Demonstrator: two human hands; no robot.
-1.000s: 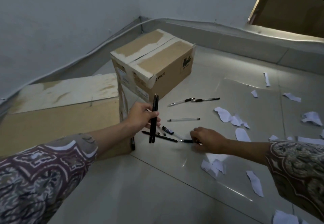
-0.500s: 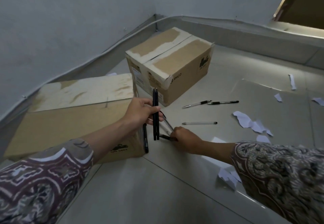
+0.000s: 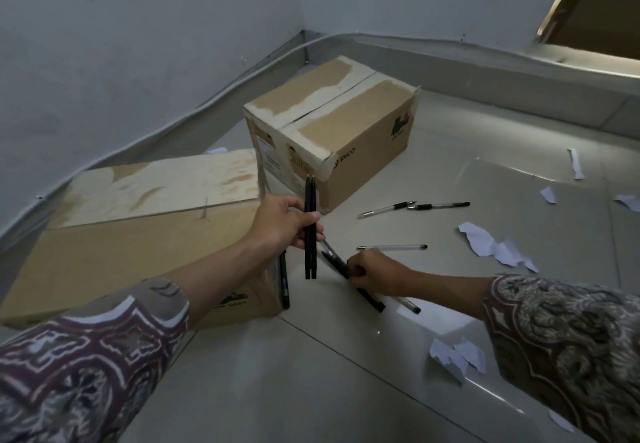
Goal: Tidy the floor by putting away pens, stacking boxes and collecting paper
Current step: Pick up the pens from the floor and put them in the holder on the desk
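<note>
My left hand [image 3: 282,222] grips two black pens [image 3: 310,228] upright above the floor. My right hand [image 3: 375,274] is low on the tiles, its fingers curled round a bunch of pens [image 3: 370,299] whose ends stick out on both sides. One black pen [image 3: 284,281] lies against the flat cardboard box [image 3: 138,231]. A clear pen [image 3: 391,247] lies just beyond my right hand, and two more pens [image 3: 414,206] lie farther off near the taller cardboard box [image 3: 349,137]. Torn white paper [image 3: 491,243] is scattered on the floor to the right.
Grey walls meet in the corner behind the boxes. More paper scraps [image 3: 453,357] lie near my right forearm and others [image 3: 575,162] farther right. A brown door or panel [image 3: 602,2] stands at the top right.
My right hand slid left across the floor to the pens by my left hand and now grips them. The view shifted left. My left hand kept its two pens upright.
</note>
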